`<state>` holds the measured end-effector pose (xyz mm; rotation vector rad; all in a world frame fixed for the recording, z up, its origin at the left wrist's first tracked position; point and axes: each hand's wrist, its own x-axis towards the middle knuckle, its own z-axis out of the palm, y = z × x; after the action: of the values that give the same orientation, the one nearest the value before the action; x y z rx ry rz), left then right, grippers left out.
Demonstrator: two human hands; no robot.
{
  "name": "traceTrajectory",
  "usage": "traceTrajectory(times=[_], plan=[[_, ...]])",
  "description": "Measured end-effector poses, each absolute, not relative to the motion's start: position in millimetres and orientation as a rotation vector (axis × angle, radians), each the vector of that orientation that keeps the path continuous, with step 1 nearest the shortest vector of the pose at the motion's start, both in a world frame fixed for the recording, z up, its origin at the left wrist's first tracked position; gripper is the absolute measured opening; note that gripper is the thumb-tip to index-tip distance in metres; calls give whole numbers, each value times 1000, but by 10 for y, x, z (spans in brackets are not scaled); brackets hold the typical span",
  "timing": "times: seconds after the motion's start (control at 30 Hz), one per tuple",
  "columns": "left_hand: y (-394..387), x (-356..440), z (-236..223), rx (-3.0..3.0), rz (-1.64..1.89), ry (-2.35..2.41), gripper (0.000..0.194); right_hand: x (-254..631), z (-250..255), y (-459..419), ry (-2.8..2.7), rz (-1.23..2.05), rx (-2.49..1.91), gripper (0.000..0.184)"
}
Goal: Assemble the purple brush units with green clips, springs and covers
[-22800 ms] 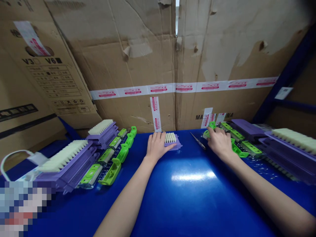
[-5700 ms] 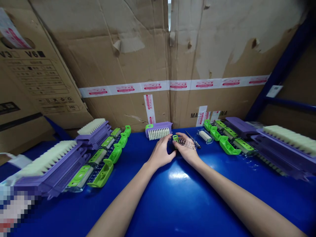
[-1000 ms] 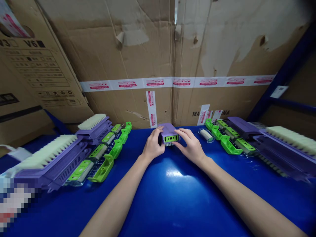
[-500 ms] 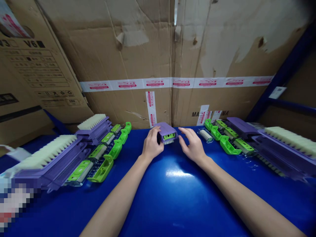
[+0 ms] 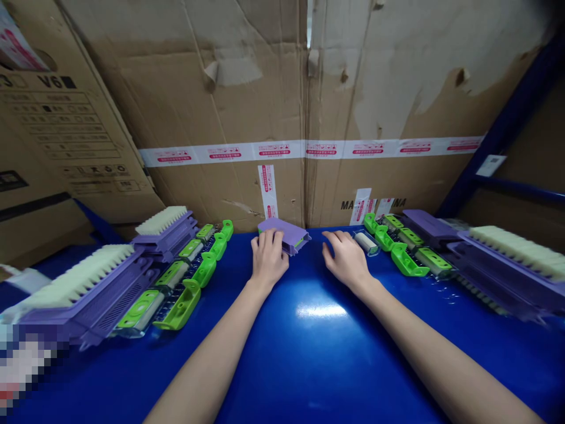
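Two bare hands, one purple brush housing (image 5: pixel 289 231) between and beyond them, mid-table at the far edge of the blue tabletop (image 5: pixel 309 365). Left hand (image 5: pixel 268 259) holds it, fingers curled over the near side; thumb contact hard to see. Right hand (image 5: pixel 346 259) off the housing, thumb and index well parted, grip wide, just beside one clear-cased white roller (image 5: pixel 366 242).

Counts, left side: two bristle-up purple brushes (image 5: pixel 83 277), four green-topped cartridges (image 5: pixel 170 275), four green brackets (image 5: pixel 205 268), both in slanting rows. Right side: three green brackets, three green-topped cartridges, one bristle-up block (image 5: pixel 518 253); purple parts under it overlap, can't count. Cardboard panels (image 5: pixel 220 106) behind, taped across.

Versus half a second ago: housing swung, open end now points right instead of at the camera, bristles out of sight, bit of green showing inside the opening. Left hand moved a little left with it; right hand about the same pose. Roller and side rows unchanged.
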<state>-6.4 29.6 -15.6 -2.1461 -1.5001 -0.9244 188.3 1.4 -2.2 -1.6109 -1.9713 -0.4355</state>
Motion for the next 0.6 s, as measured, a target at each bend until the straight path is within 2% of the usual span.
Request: traceTrajectory(times=[0.27, 0.6], plan=[[297, -83, -153, -2139, -831, -1493, 35, 2112, 16, 92, -1870, -595, -1962, 33], [282, -81, -153, -2136, -943, -1431, 37, 2244, -37, 145, -1846, -482, -2181, 35]])
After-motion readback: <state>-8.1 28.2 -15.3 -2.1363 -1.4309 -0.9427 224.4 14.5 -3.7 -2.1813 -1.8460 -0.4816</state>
